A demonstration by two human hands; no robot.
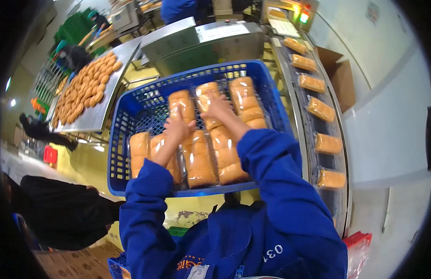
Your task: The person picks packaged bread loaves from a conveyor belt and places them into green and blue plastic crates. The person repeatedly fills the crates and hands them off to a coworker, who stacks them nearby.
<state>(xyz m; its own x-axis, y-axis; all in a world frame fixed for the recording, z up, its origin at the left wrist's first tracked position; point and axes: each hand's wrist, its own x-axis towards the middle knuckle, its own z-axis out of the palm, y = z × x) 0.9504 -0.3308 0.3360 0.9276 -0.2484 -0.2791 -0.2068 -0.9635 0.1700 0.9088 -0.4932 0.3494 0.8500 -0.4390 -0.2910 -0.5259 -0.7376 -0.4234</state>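
Observation:
A blue plastic crate stands before me with several clear-wrapped bread loaves in two rows. My left hand lies on a wrapped loaf in the far row, fingers spread over its top. My right hand touches the neighbouring loaf, its fingers also apart. To the right of that, another far-row loaf lies along the crate's side. In the near row, a loaf sits below my hands; the leftmost loaf is by the crate's left wall.
On the right, a conveyor carries several wrapped loaves. Behind the crate stands a stainless steel machine. A metal table at left holds many buns. A person in dark clothing is close on my left; other workers are farther back.

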